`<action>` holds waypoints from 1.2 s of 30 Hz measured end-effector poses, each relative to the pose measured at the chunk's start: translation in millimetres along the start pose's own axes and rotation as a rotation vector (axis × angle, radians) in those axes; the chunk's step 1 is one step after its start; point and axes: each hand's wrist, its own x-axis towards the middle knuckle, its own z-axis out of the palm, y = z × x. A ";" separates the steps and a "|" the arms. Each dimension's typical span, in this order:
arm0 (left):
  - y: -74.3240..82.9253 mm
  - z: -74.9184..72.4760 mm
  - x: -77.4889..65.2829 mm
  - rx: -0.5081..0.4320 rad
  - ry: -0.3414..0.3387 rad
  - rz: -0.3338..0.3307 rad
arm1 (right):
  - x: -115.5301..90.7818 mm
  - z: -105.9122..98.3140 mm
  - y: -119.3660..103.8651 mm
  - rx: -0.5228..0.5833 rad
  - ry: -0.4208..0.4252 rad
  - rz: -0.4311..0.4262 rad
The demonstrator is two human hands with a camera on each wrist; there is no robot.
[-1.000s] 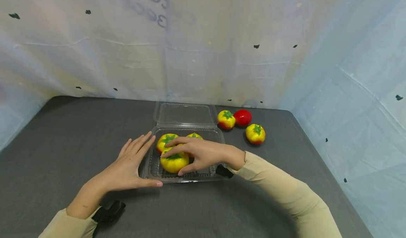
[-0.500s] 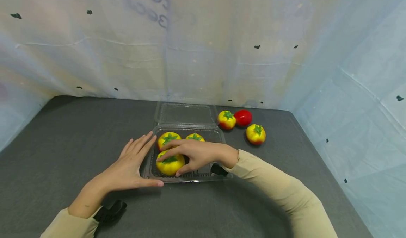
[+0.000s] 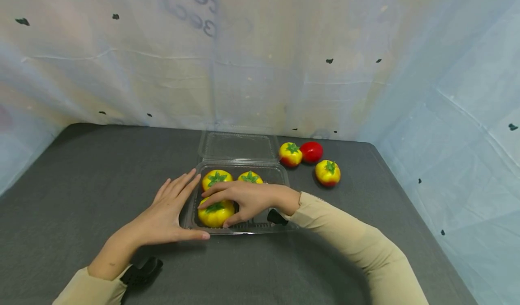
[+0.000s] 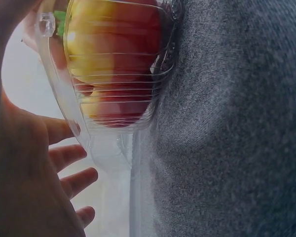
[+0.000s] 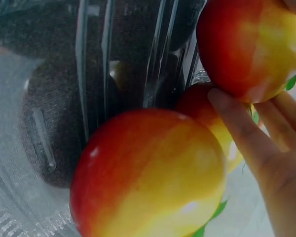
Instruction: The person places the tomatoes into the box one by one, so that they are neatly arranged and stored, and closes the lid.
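My right hand [image 3: 248, 199] curls over a yellow-and-red persimmon [image 3: 216, 215] at the front left of a clear plastic clamshell box [image 3: 276, 175]. Its thumb is on the near side and its fingers are over the top, partly covering the green leaves. Behind it in the box sit two more persimmons, one at the back left [image 3: 217, 177] and one in the middle [image 3: 249, 177]. In the right wrist view the gripped persimmon [image 5: 249, 47] shows at the upper right. My left hand [image 3: 164, 212] spreads beside the box's left side, fingertips right at the rim [image 4: 64, 98].
The box's clear lid [image 3: 239, 146] lies folded back toward the wall sheet. Right of it on the dark tabletop [image 3: 122, 169] are a persimmon [image 3: 290, 154], a plain red fruit [image 3: 311, 152] and another persimmon [image 3: 327, 173]. Pale sheeting [image 3: 260, 70] hangs behind.
My right hand has moved slightly left and toward me, taking its persimmon into the box's front left corner. The two persimmons behind show more. My left hand has stayed nearly still.
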 end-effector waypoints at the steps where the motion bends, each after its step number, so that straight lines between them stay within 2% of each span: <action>1: 0.0 -0.1 0.0 -0.001 0.000 -0.001 | 0.4 0.0 0.1 0.001 -0.001 -0.002; 8: 0.8 0.4 0.1 -0.010 -0.006 -0.001 | -0.5 -1.3 -1.1 0.007 -0.006 0.006; 17: 1.4 0.2 -0.2 0.000 0.002 0.002 | -13.0 -7.3 -4.3 0.011 0.026 0.025; 25: 1.4 0.7 0.2 0.005 0.000 -0.003 | -30.3 -12.2 -7.9 -0.001 0.097 0.079; 36: 2.8 0.6 0.8 0.010 0.006 -0.013 | -49.4 -15.0 -10.1 -0.003 0.198 0.111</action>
